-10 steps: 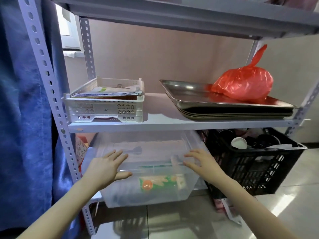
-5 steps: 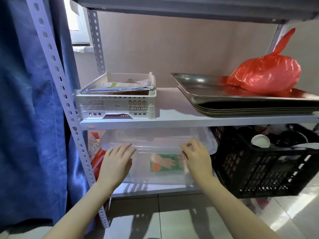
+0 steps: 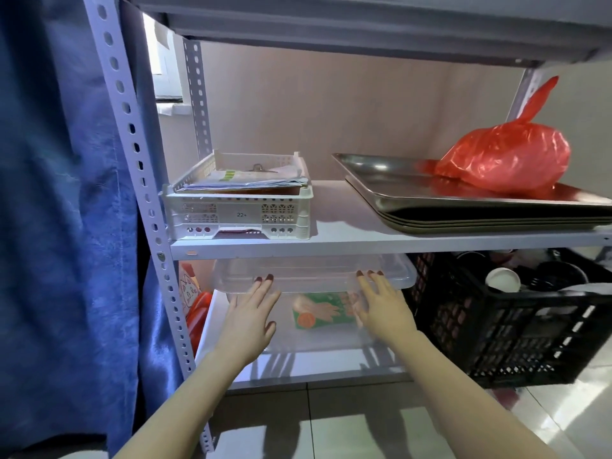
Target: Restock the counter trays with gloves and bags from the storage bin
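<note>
Grey metal rack [image 3: 139, 180] against a beige wall; blue curtain [image 3: 59, 193] hangs at its left, glossy tile floor below. Middle shelf [image 3: 344, 233]: white perforated basket [image 3: 238, 217] at left holding papers, marked "22+" on its front. To its right, a stack of steel trays [image 3: 463, 207] with a tied red bag [image 3: 506, 160] lying on the top one.

Bottom shelf: clear bin [image 3: 314, 276] with a clear lid sits under the middle shelf, between a red packet [image 3: 197, 309] at left and a black crate [image 3: 516, 319] at right. Crate touches or nearly touches the bin's right side; it holds a white cup [image 3: 502, 279] and dark items, hard to make out. Through the bin's front wall, a green pack [image 3: 323, 313] printed with a hand and an orange dot.

Left hand [image 3: 251, 316] flat on the bin's front, fingers apart and extended, tips at the lid's rim. Right hand [image 3: 384, 309] likewise flat on the front, right of the pack, fingers spread, tips on the rim. Neither hand is closed around anything. Both forearms reach in from below.
</note>
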The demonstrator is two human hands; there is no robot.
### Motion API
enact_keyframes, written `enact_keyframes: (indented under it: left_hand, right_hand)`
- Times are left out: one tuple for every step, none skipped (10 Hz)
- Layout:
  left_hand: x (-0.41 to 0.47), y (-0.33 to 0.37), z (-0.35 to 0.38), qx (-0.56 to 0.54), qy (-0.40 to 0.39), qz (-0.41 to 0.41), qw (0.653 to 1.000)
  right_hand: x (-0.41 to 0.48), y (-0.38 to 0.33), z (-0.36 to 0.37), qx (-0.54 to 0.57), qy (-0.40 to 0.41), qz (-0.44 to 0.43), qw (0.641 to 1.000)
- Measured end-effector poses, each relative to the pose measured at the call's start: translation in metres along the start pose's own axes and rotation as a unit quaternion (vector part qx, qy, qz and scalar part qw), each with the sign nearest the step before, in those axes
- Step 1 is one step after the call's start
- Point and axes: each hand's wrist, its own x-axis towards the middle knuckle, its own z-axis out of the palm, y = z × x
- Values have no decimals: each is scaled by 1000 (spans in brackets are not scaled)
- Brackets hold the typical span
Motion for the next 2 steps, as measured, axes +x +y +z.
enact_keyframes:
  left_hand:
    - [1,1,-20,9,-50,12,999]
    - [1,1,-41,-8,-65,11,998]
  right_hand:
    - [-6,-5,-20,13,-42,6,999]
    - [-20,-10,-33,63,-65,7,996]
